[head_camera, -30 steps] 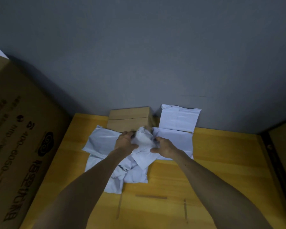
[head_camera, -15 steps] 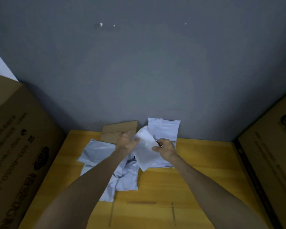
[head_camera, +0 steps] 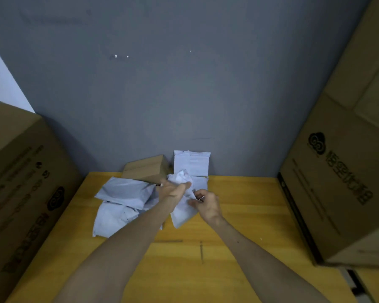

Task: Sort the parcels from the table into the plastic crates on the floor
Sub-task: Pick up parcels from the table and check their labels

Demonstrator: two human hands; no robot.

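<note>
Where printing can be read at all, it sits on the two large cartons flanking the table (head_camera: pixel 239 217). On the right carton (head_camera: pixel 337 204), note a dark cloud-swirl logo (head_camera: pixel 316 143) above a column of large Chinese characters running down the face. The finer print beside them is too small to read. On the left carton (head_camera: pixel 20 171), note a similar swirl mark (head_camera: pixel 55 199) and rows of dark print, which are inverted to your view and too blurred to read.

The white parcel (head_camera: pixel 182 215) is a soft plastic mailer, plain white on the side facing you. It is bunched and creased at its upper end and flatter toward its lower corner. You hold it over the far middle of the table. Whether its lower corner touches the tabletop cannot be told.

Your left hand (head_camera: pixel 173 190) grips the crumpled upper end, with the fingers curled round the bunched film. Your right hand (head_camera: pixel 207 205) pinches the parcel's right edge between thumb and fingertips.

The grey-white mailers (head_camera: pixel 124 192) lie overlapping in a heap toward the far left of the table, just beside your left forearm. The small brown box (head_camera: pixel 146 169) stands at the far edge against the grey wall (head_camera: pixel 184 95), touching the heap. The upright mailer (head_camera: pixel 192 164) leans on the wall at the far edge, just behind the held parcel.
</note>
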